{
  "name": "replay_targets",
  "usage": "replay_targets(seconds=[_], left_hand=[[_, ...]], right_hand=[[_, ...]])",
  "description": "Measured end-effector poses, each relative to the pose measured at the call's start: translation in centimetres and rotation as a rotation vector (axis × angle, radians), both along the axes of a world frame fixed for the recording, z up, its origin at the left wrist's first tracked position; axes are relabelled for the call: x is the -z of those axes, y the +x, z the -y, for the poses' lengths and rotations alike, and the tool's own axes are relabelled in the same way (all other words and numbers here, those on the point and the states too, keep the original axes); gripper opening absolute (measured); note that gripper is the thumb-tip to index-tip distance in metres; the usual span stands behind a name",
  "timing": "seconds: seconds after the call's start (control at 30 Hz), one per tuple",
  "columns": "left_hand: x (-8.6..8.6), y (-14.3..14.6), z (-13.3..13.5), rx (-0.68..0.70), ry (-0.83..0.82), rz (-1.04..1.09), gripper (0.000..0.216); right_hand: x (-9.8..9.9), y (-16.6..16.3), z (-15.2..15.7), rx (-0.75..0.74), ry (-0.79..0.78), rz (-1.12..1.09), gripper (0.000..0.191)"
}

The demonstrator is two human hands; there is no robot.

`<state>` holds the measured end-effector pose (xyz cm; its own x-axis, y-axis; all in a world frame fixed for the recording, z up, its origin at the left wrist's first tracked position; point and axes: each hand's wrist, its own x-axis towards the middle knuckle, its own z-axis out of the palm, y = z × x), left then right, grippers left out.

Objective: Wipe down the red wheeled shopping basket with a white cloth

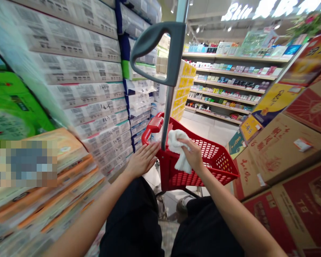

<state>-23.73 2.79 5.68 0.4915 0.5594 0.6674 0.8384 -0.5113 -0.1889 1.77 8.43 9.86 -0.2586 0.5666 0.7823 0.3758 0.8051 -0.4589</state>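
Note:
A red plastic shopping basket with wheels and perforated walls stands between my legs. From its near side rises a metal pole topped by a grey loop handle. My right hand is closed on a white cloth, which is bunched up against the basket's rim beside the pole. My left hand lies flat with fingers stretched out, its fingertips at the basket's near left corner, just below the red carry handle. Nothing shows in the left hand.
Tall stacks of wrapped packs rise close on the left, with orange packs nearer me. Cardboard cartons crowd the right side. Beyond the basket are yellow boxes and shelves of small products.

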Motion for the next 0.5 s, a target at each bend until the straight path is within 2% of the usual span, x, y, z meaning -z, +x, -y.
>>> replay_targets(seconds=[0.07,0.17,0.23,0.3,0.4,0.5], left_hand=[[-0.8,-0.8,-0.6,0.113,-0.029,-0.119,0.067],[-2.1,-1.4,-1.6,0.198,-0.073,-0.221,0.066],[-2.5,-1.3,-2.1,0.209,-0.088,-0.251,0.066],[-2.4,-1.1,-2.4,0.202,-0.099,-0.266,0.067],[-1.6,-0.9,-2.5,0.215,-0.111,-0.293,0.066],[-0.6,-0.7,-2.7,0.245,-0.118,-0.33,0.062]], right_hand=[[-4.2,0.5,-0.7,0.016,0.196,0.018,0.026],[-10.5,0.0,-1.9,-0.013,0.522,0.162,0.028],[-13.8,-0.9,-2.7,-0.069,0.629,0.306,0.027],[-16.1,-1.8,-3.4,-0.118,0.676,0.421,0.029],[-17.1,-2.8,-4.1,-0.143,0.702,0.507,0.031],[-14.8,-3.0,-4.1,-0.171,0.71,0.597,0.028]])
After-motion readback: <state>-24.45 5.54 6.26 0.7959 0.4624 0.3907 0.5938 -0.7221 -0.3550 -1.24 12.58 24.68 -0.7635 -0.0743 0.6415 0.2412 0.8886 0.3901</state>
